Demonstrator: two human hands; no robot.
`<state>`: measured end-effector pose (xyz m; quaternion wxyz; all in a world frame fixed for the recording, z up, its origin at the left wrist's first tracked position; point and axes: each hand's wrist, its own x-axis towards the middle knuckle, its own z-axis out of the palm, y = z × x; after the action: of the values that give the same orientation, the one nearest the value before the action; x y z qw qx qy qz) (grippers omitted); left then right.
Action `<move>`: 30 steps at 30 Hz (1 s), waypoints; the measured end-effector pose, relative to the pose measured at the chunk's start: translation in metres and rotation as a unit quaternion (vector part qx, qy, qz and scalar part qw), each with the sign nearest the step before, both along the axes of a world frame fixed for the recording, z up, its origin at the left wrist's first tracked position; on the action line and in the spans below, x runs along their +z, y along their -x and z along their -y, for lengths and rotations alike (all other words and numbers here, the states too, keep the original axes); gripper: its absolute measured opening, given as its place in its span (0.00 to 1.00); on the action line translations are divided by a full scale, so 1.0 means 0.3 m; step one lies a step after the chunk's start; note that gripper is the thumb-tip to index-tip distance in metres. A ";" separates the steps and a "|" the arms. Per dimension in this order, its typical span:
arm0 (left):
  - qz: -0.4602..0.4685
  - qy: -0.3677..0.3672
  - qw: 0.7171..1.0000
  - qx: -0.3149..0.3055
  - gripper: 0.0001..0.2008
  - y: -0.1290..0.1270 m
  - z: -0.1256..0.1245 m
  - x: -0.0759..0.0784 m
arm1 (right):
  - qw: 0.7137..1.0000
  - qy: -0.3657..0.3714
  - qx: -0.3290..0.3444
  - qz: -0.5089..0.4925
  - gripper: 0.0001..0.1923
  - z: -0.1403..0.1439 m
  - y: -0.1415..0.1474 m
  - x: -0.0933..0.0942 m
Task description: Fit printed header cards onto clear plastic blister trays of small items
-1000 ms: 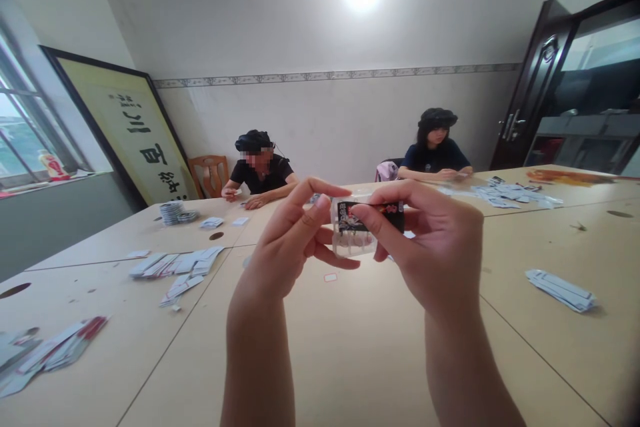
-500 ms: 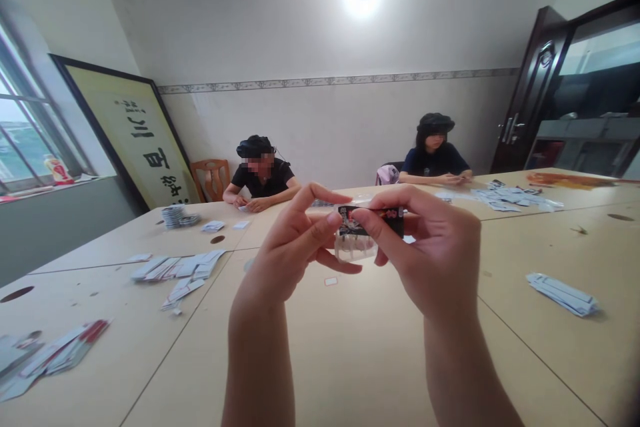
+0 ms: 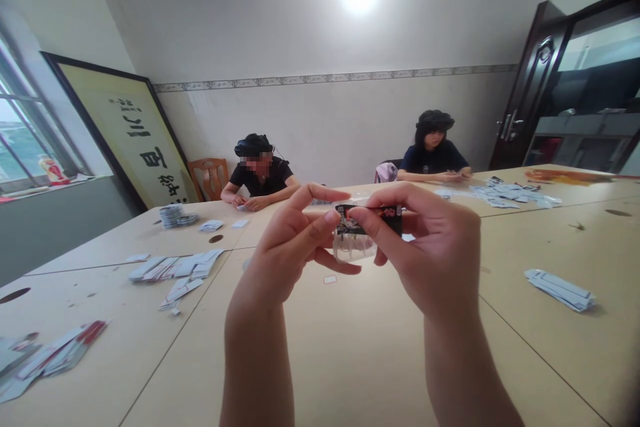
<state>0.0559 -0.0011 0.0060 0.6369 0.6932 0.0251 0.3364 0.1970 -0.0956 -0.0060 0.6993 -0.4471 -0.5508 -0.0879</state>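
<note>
A small clear packet [image 3: 357,235] with a black and red printed card across its top is held up in the air above the table [image 3: 350,347], roughly at the middle of the view. The right hand [image 3: 425,247] grips it from the right, thumb and forefinger pinched on the dark card. The left hand [image 3: 293,247] meets it from the left, thumb tip pressed to the packet's upper left corner, forefinger stretched above it and the lower fingers curled beneath.

On the table just below the packet lies a tiny white slip [image 3: 330,278]. A loose spread of white cards [image 3: 175,268] lies well to the left, another pile with red edges [image 3: 50,359] at the near left, and a small stack [image 3: 560,288] to the right. At the far side sit two other people [image 3: 260,177], hands down on the table by more scattered cards [image 3: 505,195]. A framed calligraphy panel [image 3: 130,140] leans against the left wall.
</note>
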 end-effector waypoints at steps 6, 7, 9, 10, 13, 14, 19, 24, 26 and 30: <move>0.015 -0.005 1.000 -0.018 0.09 -0.003 -0.003 -0.005 | 1.000 0.001 -0.014 0.002 0.05 0.003 0.005 0.003; 0.018 -0.008 1.000 -0.021 0.08 -0.003 -0.004 -0.006 | 1.000 -0.002 -0.016 0.002 0.06 0.004 0.006 0.004; 0.024 -0.015 0.999 -0.024 0.08 -0.003 -0.006 -0.007 | 1.000 -0.006 -0.014 0.001 0.06 0.005 0.007 0.005; 0.025 -0.016 0.999 -0.024 0.08 -0.003 -0.006 -0.007 | 1.000 -0.007 -0.012 0.000 0.06 0.005 0.007 0.006; 0.026 -0.017 0.999 -0.027 0.07 0.000 -0.006 -0.006 | 1.000 -0.002 -0.007 -0.002 0.06 0.006 0.008 0.006; 0.024 -0.018 0.999 -0.027 0.07 0.000 -0.005 -0.006 | 1.000 -0.003 -0.007 -0.004 0.06 0.005 0.008 0.006; 0.017 -0.032 0.999 -0.018 0.07 0.001 0.001 -0.004 | 1.000 -0.007 -0.007 -0.009 0.06 0.005 0.009 0.007; 0.021 -0.035 0.999 -0.017 0.07 0.001 0.002 -0.004 | 1.000 -0.007 -0.008 -0.002 0.06 0.009 0.009 0.007; 0.021 -0.036 0.999 -0.019 0.07 0.000 0.002 -0.004 | 1.000 -0.007 -0.005 -0.001 0.06 0.009 0.009 0.007; 0.018 -0.038 0.999 -0.020 0.07 0.000 0.002 -0.002 | 1.000 -0.010 -0.005 -0.001 0.06 0.007 0.010 0.008</move>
<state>0.0560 -0.0018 0.0054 0.6170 0.7111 -0.0135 0.3369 0.1939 -0.0976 -0.0036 0.7041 -0.4428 -0.5468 -0.0959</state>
